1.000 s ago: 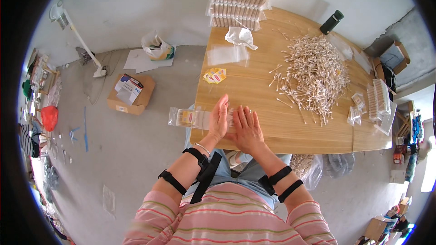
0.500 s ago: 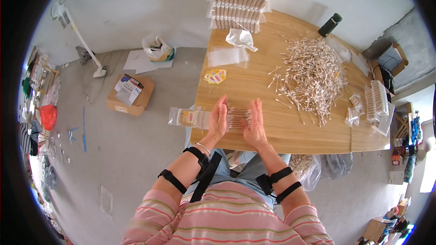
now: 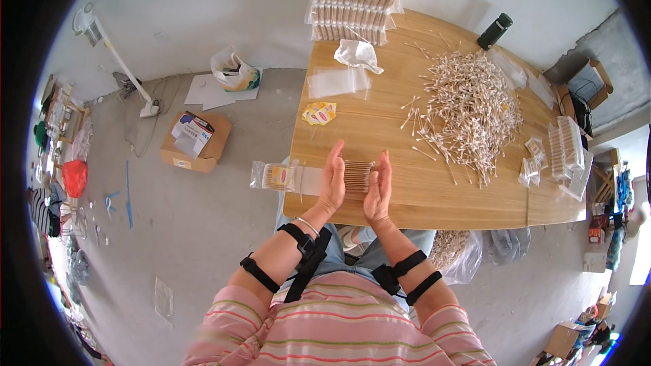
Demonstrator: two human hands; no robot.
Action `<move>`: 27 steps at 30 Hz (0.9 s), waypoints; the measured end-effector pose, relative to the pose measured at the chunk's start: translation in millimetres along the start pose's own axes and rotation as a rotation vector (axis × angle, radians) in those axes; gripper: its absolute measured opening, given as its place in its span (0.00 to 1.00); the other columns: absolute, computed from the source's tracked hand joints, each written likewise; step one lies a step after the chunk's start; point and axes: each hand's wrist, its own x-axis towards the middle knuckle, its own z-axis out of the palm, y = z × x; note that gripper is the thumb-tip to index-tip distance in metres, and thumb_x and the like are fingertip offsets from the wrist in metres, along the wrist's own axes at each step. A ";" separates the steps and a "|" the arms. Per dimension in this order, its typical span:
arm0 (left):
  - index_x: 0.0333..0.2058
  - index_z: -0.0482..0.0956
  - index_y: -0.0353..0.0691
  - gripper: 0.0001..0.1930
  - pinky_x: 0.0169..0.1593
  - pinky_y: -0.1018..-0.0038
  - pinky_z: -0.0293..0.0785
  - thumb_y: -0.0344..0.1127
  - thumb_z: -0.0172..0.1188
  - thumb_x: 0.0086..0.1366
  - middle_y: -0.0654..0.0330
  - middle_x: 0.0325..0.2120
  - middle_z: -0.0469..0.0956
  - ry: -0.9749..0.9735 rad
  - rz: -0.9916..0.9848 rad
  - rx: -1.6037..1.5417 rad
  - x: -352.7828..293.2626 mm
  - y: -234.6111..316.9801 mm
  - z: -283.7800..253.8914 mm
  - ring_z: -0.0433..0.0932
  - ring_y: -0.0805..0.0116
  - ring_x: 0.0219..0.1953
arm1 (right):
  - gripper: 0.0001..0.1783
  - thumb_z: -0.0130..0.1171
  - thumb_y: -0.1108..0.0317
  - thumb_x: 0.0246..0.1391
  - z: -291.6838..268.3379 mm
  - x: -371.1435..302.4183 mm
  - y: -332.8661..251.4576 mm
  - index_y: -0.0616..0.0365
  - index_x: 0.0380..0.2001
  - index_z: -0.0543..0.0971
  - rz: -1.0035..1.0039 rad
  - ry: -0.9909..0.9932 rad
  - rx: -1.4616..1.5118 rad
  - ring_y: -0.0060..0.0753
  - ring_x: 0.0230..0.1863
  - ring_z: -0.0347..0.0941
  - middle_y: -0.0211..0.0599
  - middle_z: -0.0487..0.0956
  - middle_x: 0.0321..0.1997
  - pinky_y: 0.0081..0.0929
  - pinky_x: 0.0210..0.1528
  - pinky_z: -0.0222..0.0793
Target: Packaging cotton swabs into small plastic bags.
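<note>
A row of cotton swabs lies on the table near its front edge, sticks running left to right. My left hand stands on edge at the swabs' left ends, its fingers straight. Facing it at the right ends is my right hand, also with straight fingers, its palm against or close to the tips. Just left of my left hand is a white flat piece, partly hidden. Beyond it, a clear packet of swabs with a yellow label reaches over the table's left edge.
A large heap of loose swabs covers the table's right half. Yellow cards, clear bags, crumpled white paper and stacked swab packets line the left side. A dark bottle stands at the back; more packets lie far right.
My right hand has turned more upright, with its palm facing the left one. My left hand has shifted slightly right, so the two are closer around the swabs.
</note>
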 end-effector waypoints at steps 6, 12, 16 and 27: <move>0.64 0.54 0.32 0.36 0.67 0.70 0.50 0.59 0.38 0.71 0.51 0.63 0.58 0.030 -0.034 -0.163 2.2 -2.5 -3.8 0.56 0.64 0.65 | 0.28 0.39 0.63 0.68 -17.1 20.0 -11.9 0.66 0.66 0.52 -0.013 0.039 -0.045 0.42 0.73 0.41 0.51 0.46 0.73 0.36 0.72 0.36; 0.64 0.54 0.30 0.36 0.67 0.70 0.51 0.58 0.38 0.71 0.51 0.63 0.59 -0.027 -0.032 -0.134 4.0 -4.0 -6.0 0.56 0.64 0.65 | 0.29 0.40 0.60 0.67 -12.8 22.0 -18.8 0.67 0.65 0.54 -0.069 -0.036 -0.155 0.47 0.73 0.42 0.53 0.50 0.71 0.37 0.72 0.37; 0.64 0.54 0.31 0.37 0.68 0.69 0.48 0.58 0.38 0.71 0.51 0.64 0.57 -0.069 -0.057 -0.149 5.1 -1.3 -9.1 0.54 0.63 0.66 | 0.30 0.40 0.58 0.67 -9.9 22.2 -19.7 0.68 0.64 0.55 -0.106 -0.088 -0.230 0.50 0.73 0.43 0.55 0.53 0.70 0.39 0.72 0.38; 0.63 0.56 0.30 0.36 0.67 0.66 0.51 0.59 0.36 0.71 0.47 0.64 0.57 -0.085 -0.093 -0.140 1.5 6.0 -16.3 0.55 0.58 0.67 | 0.45 0.49 0.43 0.56 -9.2 -3.0 -36.4 0.66 0.65 0.54 -0.287 -0.644 -1.296 0.52 0.73 0.41 0.51 0.50 0.72 0.46 0.72 0.36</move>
